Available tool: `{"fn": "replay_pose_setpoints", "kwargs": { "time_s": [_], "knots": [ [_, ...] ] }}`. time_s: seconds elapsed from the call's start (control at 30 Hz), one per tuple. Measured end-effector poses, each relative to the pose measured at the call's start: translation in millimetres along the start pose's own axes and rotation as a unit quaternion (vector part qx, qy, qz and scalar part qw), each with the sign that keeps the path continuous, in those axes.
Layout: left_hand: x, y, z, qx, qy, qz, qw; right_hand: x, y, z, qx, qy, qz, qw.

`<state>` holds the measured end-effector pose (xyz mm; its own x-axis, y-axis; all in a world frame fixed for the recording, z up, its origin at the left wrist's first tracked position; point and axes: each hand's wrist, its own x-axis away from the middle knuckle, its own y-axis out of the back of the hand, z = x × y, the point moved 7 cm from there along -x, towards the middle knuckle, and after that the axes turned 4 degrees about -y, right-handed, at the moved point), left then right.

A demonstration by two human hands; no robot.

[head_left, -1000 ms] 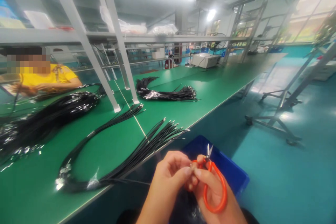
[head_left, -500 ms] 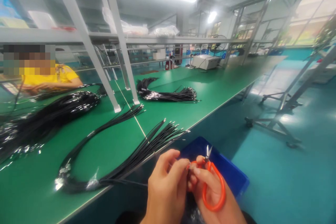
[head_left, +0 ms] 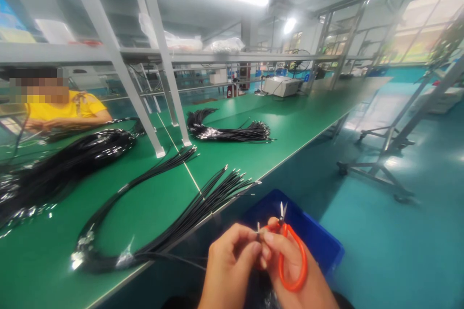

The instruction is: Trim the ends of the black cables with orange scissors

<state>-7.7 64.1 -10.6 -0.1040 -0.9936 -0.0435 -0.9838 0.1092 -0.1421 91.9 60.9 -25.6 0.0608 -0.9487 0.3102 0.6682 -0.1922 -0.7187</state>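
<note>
My left hand (head_left: pixel 232 260) is closed in a pinch around the end of a black cable (head_left: pixel 181 258), whose pale tip stands up between the fingertips. The cable runs from a curved bundle of black cables (head_left: pixel 188 217) with silvery ends, lying along the table's edge. Scissors (head_left: pixel 303 260) with orange handles hang on my right hand (head_left: pixel 290 256), one loop around its fingers, blades pointing up and slightly parted. That hand's thumb and forefinger meet at the same cable tip, touching the left fingertips. The exact grip on the tip is partly hidden.
Below my hands stands a blue bin (head_left: pixel 322 236). The green table (head_left: pixel 315 111) bears another cable bundle (head_left: pixel 235 132) and a large dark heap of cables (head_left: pixel 72 164). Shelf posts (head_left: pixel 170 67) rise from it. A person in yellow (head_left: pixel 79 108) sits across at left.
My left thumb has dropped lower and the fingers have parted slightly, so the cable's pale tip now shows. The scissors and right hand have shifted slightly left.
</note>
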Motion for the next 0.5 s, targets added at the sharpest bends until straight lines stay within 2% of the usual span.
{"fn": "replay_pose_setpoints", "kwargs": {
  "time_s": [0.07, 0.1, 0.13, 0.2, 0.33, 0.5],
  "knots": [
    [-2.3, 5.3, 3.2, 0.004, 0.012, -0.01, 1.0, 3.5, 4.2, 15.9, 0.088, 0.095, -0.052, 0.99],
    [-3.1, 8.1, 4.8, 0.01, 0.018, -0.016, 1.0, 7.0, 5.5, 26.0, 0.136, 0.161, -0.079, 0.974],
    [-3.5, 10.7, 6.3, 0.018, 0.023, -0.023, 0.999, 11.1, 5.7, 35.0, 0.183, 0.225, -0.101, 0.952],
    [-3.6, 12.5, 8.7, 0.032, 0.03, -0.022, 0.999, 16.1, 1.0, 43.9, 0.274, 0.311, -0.097, 0.905],
    [-2.3, 9.6, 10.1, 0.04, 0.036, 0.005, 0.999, 17.4, -6.3, 41.4, 0.409, 0.379, -0.059, 0.828],
    [-1.4, 8.9, 3.8, 0.034, 0.023, 0.004, 0.999, 30.4, -17.5, 45.5, 0.452, 0.464, -0.067, 0.759]
  ]
}}
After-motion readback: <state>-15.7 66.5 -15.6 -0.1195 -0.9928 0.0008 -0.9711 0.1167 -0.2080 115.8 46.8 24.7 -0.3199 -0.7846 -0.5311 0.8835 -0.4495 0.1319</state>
